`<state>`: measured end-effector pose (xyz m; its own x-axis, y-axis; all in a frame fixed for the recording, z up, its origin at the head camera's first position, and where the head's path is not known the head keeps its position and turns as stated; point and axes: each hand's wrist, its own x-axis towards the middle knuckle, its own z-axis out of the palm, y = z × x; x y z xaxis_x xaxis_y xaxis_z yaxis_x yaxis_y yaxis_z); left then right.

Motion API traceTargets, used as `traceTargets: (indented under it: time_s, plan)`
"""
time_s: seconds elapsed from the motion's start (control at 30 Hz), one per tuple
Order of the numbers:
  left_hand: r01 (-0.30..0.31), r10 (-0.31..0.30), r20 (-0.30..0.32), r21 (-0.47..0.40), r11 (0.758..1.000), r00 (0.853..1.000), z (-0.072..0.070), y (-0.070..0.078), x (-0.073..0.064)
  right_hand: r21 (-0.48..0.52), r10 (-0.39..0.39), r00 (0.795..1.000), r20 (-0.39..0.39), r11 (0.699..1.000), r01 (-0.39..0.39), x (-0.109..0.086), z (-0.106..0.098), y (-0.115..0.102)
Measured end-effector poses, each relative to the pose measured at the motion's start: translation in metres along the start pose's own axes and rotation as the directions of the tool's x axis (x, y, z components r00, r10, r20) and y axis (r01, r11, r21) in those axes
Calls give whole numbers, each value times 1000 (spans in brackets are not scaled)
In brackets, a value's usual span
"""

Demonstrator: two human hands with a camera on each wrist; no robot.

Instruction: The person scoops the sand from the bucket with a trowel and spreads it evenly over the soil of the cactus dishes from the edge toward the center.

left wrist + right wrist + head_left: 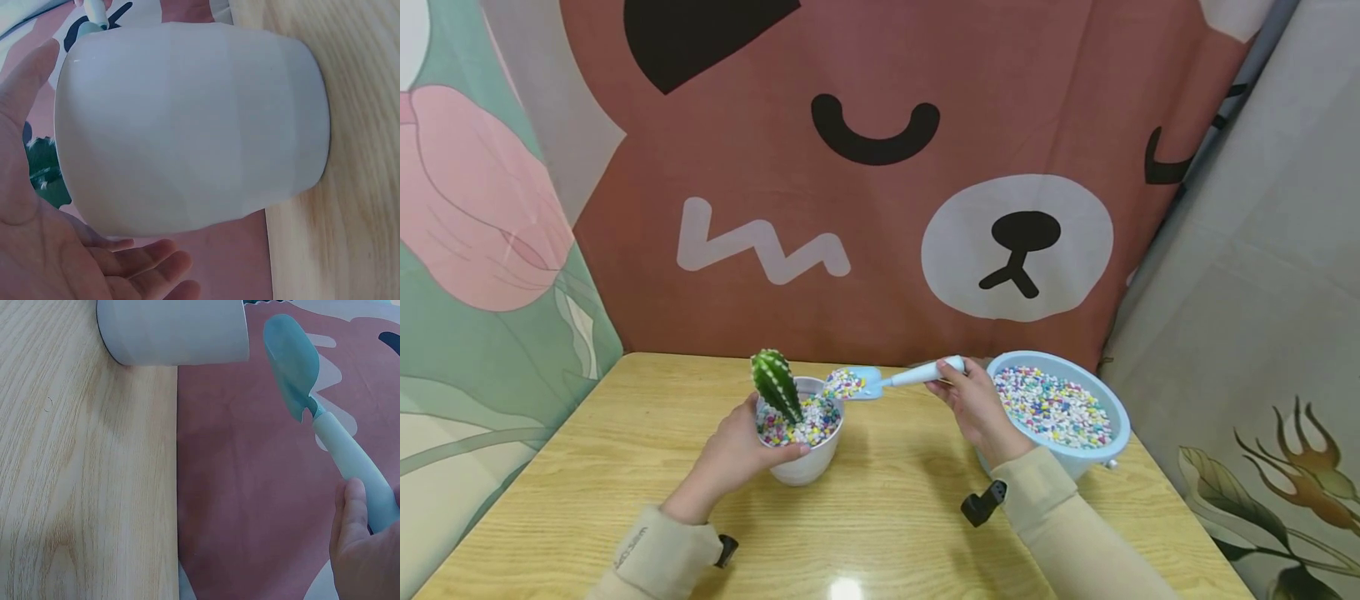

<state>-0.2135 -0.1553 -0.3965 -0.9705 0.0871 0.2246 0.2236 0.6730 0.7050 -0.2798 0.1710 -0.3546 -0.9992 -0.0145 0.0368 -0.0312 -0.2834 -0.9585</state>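
Note:
A green cactus (pixel 777 387) stands tilted in a white flower pot (pixel 805 469), set in multicoloured pebbles (pixel 812 423). My left hand (pixel 730 450) holds the pot at its left side, thumb along the near rim; the left wrist view shows the pot wall (pixel 187 125) beside the palm. My right hand (pixel 976 408) grips a light blue trowel (pixel 917 376) by its handle. The trowel's blade (pixel 292 359), loaded with pebbles, reaches the pot's right rim. Whether pebbles are falling is too small to tell.
A light blue bucket (pixel 1093 457) full of the same kind of pebbles stands on the right of the wooden table (pixel 880 517), beside my right wrist. A brown cloth (pixel 880 317) with a cartoon face hangs behind the table, and a grey patterned curtain (pixel 1247 333) hangs at right.

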Motion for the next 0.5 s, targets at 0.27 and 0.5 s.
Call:
traceTargets:
  time_s: [0.27,0.5]
  plan:
    - [25,-23,-29,47,999,999,3,1,-1,4,-14,1000,0,1000,14,-1,3,2]
    - [32,-30,-28,71,997,999,4,0,0,28,-52,998,33,998,51,-4,5,4]
